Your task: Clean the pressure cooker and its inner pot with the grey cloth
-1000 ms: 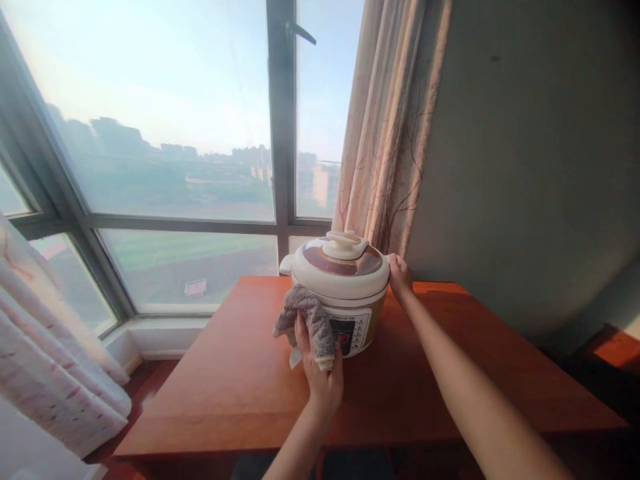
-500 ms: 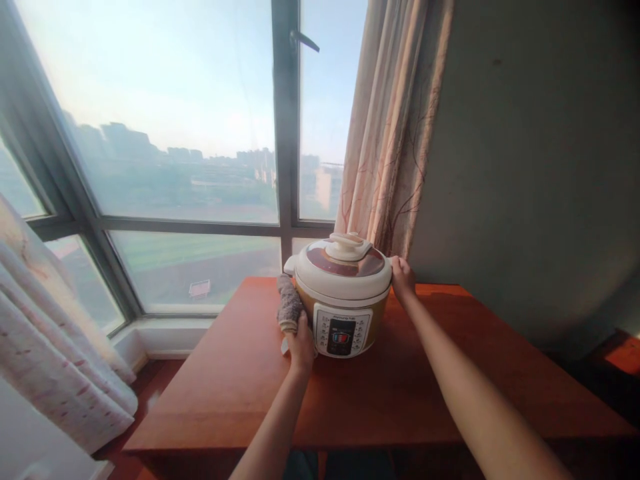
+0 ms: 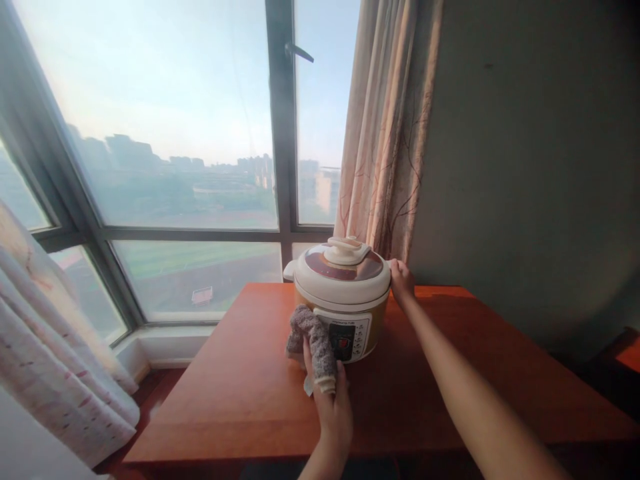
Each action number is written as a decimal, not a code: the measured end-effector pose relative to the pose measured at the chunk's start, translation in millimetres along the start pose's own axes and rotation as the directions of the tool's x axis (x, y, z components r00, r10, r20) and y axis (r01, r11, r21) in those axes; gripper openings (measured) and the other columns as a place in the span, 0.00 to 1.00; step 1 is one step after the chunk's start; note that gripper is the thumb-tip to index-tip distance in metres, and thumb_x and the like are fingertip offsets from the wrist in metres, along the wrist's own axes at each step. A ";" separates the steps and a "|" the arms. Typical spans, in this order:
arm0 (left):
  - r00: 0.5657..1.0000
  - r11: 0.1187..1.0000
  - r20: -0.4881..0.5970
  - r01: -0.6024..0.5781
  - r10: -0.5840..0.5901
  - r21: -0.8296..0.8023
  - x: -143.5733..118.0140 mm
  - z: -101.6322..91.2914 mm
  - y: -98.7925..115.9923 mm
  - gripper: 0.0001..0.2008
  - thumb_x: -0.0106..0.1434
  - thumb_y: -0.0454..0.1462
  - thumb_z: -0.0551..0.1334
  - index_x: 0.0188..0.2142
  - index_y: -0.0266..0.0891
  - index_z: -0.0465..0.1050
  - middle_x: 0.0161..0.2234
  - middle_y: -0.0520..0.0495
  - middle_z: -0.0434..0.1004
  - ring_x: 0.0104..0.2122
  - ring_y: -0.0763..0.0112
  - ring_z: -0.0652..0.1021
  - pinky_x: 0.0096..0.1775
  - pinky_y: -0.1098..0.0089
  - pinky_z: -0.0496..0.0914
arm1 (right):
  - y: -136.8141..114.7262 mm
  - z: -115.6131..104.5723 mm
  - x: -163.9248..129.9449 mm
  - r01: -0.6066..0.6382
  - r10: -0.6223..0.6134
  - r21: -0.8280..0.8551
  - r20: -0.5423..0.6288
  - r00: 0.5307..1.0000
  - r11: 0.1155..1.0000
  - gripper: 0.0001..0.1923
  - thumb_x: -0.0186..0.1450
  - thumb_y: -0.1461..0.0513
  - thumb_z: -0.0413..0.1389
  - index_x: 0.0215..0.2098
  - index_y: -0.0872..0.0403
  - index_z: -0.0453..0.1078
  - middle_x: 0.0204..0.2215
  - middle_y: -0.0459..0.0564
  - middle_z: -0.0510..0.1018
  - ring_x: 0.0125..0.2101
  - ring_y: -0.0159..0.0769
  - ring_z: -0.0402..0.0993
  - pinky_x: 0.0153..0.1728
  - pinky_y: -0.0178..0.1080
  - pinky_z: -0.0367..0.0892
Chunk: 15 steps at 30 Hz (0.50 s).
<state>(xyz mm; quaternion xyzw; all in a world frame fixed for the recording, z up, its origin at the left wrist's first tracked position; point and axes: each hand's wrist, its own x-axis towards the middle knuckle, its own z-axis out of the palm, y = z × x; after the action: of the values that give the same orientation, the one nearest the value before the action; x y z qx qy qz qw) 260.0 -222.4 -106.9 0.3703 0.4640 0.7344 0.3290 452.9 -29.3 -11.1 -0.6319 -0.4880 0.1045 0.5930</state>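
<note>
A white and gold electric pressure cooker (image 3: 345, 290) stands upright on the reddish wooden table (image 3: 215, 393), its lid on. My left hand (image 3: 330, 400) grips a grey-brown fuzzy cloth (image 3: 315, 343), folded and bunched up. The cloth lies against the cooker's lower left front and covers part of the control panel (image 3: 356, 337). At the cooker's right side, my right hand (image 3: 401, 279) is closed around the lid's side handle, which the fingers mostly hide.
Behind the table are large windows (image 3: 190, 167) in grey frames. A patterned curtain (image 3: 383, 133) hangs just behind the cooker, another curtain (image 3: 55, 347) at the left. A dark wall (image 3: 525, 167) rises on the right.
My left hand and the cloth have moved right and nearer, from the cooker's left side onto its front panel. My right hand stays at the handle. The view has tilted slightly.
</note>
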 end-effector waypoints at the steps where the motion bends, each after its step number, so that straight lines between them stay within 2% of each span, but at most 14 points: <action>1: 0.996 0.995 0.037 -0.086 0.085 0.041 1.1 0.0 7.3 0.33 0.61 0.45 0.66 0.64 0.46 0.63 0.70 0.42 0.54 0.71 0.53 0.51 0.69 0.57 0.47 | 0.2 0.1 0.6 -0.002 0.002 -0.003 0.002 1.000 1.000 0.28 0.65 0.43 0.39 0.34 0.51 0.72 0.34 0.54 0.80 0.36 0.45 0.73 0.36 0.39 0.61; 3: 0.959 0.959 0.131 -0.264 0.250 0.101 9.3 1.4 25.2 0.32 0.59 0.43 0.67 0.63 0.47 0.67 0.70 0.43 0.54 0.70 0.48 0.50 0.69 0.55 0.45 | 0.8 0.4 1.6 -0.006 0.006 -0.012 0.005 1.000 1.000 0.28 0.64 0.43 0.39 0.34 0.52 0.72 0.33 0.55 0.80 0.36 0.45 0.73 0.36 0.39 0.61; 4: 0.927 0.930 0.195 -0.346 0.320 0.124 16.1 3.0 35.0 0.31 0.58 0.41 0.67 0.62 0.47 0.69 0.71 0.44 0.53 0.70 0.46 0.50 0.69 0.54 0.44 | 1.1 0.5 1.9 -0.008 0.008 -0.016 0.006 1.000 1.000 0.28 0.65 0.43 0.39 0.34 0.52 0.73 0.33 0.55 0.80 0.35 0.45 0.73 0.36 0.39 0.61; 7: 0.793 0.773 0.391 -0.580 0.466 0.255 44.3 11.1 62.5 0.35 0.54 0.38 0.66 0.63 0.47 0.69 0.72 0.48 0.50 0.70 0.42 0.47 0.68 0.48 0.40 | 1.6 1.1 2.2 -0.014 0.015 -0.027 0.003 1.000 1.000 0.29 0.65 0.43 0.39 0.34 0.52 0.73 0.33 0.55 0.80 0.35 0.44 0.72 0.35 0.39 0.61; 8: 0.765 0.720 0.434 -0.622 0.475 0.309 55.7 14.5 70.2 0.38 0.51 0.36 0.66 0.64 0.47 0.68 0.72 0.49 0.48 0.70 0.41 0.46 0.68 0.47 0.39 | 1.6 1.2 2.1 -0.018 0.018 -0.028 0.001 1.000 0.999 0.29 0.65 0.42 0.39 0.34 0.52 0.73 0.33 0.55 0.80 0.35 0.44 0.72 0.35 0.39 0.61; 10: 0.744 0.635 0.487 -0.657 0.458 0.406 80.9 21.2 83.8 0.42 0.48 0.35 0.67 0.65 0.48 0.66 0.72 0.51 0.48 0.70 0.40 0.46 0.67 0.46 0.38 | 1.5 1.6 1.9 -0.020 0.020 -0.030 0.000 1.000 0.999 0.30 0.65 0.42 0.39 0.34 0.52 0.74 0.33 0.55 0.80 0.35 0.44 0.73 0.35 0.39 0.61; 12: 0.721 0.578 0.525 -0.685 0.452 0.443 108.9 27.3 95.5 0.40 0.48 0.35 0.68 0.63 0.48 0.68 0.70 0.49 0.55 0.70 0.42 0.50 0.67 0.48 0.39 | 1.4 1.7 1.8 -0.019 0.019 -0.031 -0.001 1.000 0.999 0.30 0.66 0.42 0.39 0.35 0.52 0.74 0.34 0.55 0.81 0.35 0.44 0.73 0.35 0.39 0.61; 14: 0.719 0.597 0.535 -0.683 0.445 0.421 139.9 32.8 105.9 0.34 0.51 0.36 0.68 0.60 0.47 0.72 0.66 0.46 0.64 0.68 0.44 0.56 0.67 0.49 0.43 | 1.2 1.8 1.6 -0.019 0.018 -0.032 -0.007 1.000 0.999 0.30 0.66 0.43 0.39 0.36 0.52 0.75 0.35 0.55 0.81 0.36 0.45 0.73 0.36 0.39 0.61; 15: 0.731 0.648 0.535 -0.657 0.424 0.385 156.2 35.5 110.4 0.31 0.52 0.37 0.68 0.57 0.45 0.74 0.64 0.45 0.68 0.66 0.44 0.60 0.67 0.49 0.46 | 1.0 1.7 1.5 -0.020 0.020 -0.034 -0.013 1.000 0.999 0.30 0.66 0.43 0.39 0.37 0.52 0.75 0.35 0.55 0.81 0.36 0.45 0.73 0.36 0.39 0.61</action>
<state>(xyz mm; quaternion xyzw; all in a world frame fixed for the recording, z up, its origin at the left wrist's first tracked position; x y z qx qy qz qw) 195.2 -116.6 43.0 0.7131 0.4418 0.5417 0.0546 453.0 -26.9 -11.8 -0.6474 -0.4798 0.0982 0.5840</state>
